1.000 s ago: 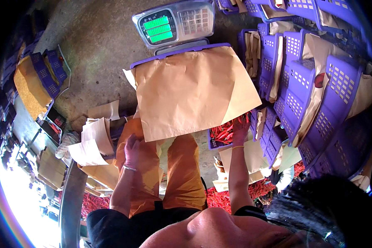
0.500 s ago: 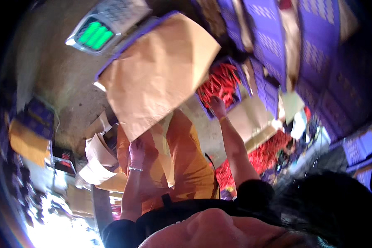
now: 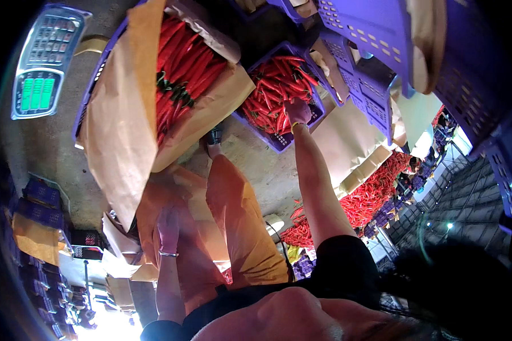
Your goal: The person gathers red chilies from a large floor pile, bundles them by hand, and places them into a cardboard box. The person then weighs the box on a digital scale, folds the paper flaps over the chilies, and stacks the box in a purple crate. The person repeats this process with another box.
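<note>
A purple crate (image 3: 92, 102) lined with brown paper (image 3: 116, 108) holds long red chili peppers (image 3: 190, 65), stems toward the near left. One flap of the paper stands folded up on the crate's left side. My right hand (image 3: 297, 112) reaches into a smaller purple crate (image 3: 281, 142) of loose red chilies (image 3: 270, 94). Its fingers are curled down onto the chilies, their tips partly hidden. In shadow, my left hand (image 3: 168, 227) lies along my orange-clad left leg, fingers stretched out, just right of the flap's lower corner. It holds nothing that I can see.
A scale with a lit green display (image 3: 37, 94) stands at far left. Stacked purple crates (image 3: 375, 34) rise at upper right. A large heap of red chilies (image 3: 370, 193) lies beyond my right arm, beside cardboard (image 3: 352, 133). More crates (image 3: 40, 196) sit at left.
The brown paper that covered the large crate is now folded leftward, showing the chilies. My left hand is off the paper's corner. My right hand sits farther into the small crate. The view has turned.
</note>
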`<state>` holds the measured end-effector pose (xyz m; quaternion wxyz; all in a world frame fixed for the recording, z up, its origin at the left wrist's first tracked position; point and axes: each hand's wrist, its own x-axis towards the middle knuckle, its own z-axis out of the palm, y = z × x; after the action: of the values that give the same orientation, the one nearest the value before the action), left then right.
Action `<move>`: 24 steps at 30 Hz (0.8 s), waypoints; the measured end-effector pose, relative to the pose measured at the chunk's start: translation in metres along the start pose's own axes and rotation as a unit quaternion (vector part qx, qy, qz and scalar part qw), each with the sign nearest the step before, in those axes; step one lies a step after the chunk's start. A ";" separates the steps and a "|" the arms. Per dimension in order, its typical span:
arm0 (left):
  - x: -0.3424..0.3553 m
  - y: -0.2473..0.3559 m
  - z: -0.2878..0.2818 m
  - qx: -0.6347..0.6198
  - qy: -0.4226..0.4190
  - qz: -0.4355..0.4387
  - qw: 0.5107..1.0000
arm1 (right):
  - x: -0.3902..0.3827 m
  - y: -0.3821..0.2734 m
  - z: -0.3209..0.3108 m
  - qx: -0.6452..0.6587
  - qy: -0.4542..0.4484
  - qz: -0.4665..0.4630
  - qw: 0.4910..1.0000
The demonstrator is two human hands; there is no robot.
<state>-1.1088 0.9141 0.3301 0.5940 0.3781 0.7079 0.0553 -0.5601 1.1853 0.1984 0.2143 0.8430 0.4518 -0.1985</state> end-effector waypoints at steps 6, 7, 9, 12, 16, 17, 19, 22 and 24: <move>0.012 -0.012 0.078 -0.059 -0.002 0.027 0.998 | 0.011 0.018 0.044 0.014 0.017 0.018 1.000; 0.007 0.006 0.084 -0.094 0.006 0.040 0.995 | 0.008 0.029 0.042 0.001 -0.021 0.028 0.999; 0.011 0.044 0.084 -0.141 0.018 0.058 0.988 | -0.017 0.052 0.029 0.108 0.176 -0.086 0.975; 0.039 0.112 0.039 -0.292 -0.014 -0.019 0.956 | -0.038 0.089 0.003 0.321 0.185 -0.039 0.928; 0.085 0.163 -0.042 -0.094 0.105 0.141 0.980 | -0.091 0.033 -0.056 0.649 0.079 0.105 0.749; 0.096 0.147 -0.072 0.150 0.138 0.187 0.961 | -0.113 0.008 -0.072 0.645 0.032 0.088 0.759; 0.106 0.178 -0.116 -0.063 0.175 0.149 0.971 | -0.151 -0.042 -0.071 0.620 -0.062 0.057 0.780; 0.099 0.237 -0.154 -0.227 0.164 0.183 0.942 | -0.202 -0.128 -0.060 0.581 -0.216 -0.036 0.784; 0.087 0.229 -0.170 -0.229 0.162 0.161 0.946 | -0.230 -0.178 -0.050 0.700 -0.306 0.002 0.645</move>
<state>-1.1518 1.1916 0.4303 0.5249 0.3271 0.6924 0.3716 -0.8222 1.1458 0.3293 -0.3127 0.6342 0.0850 -0.7019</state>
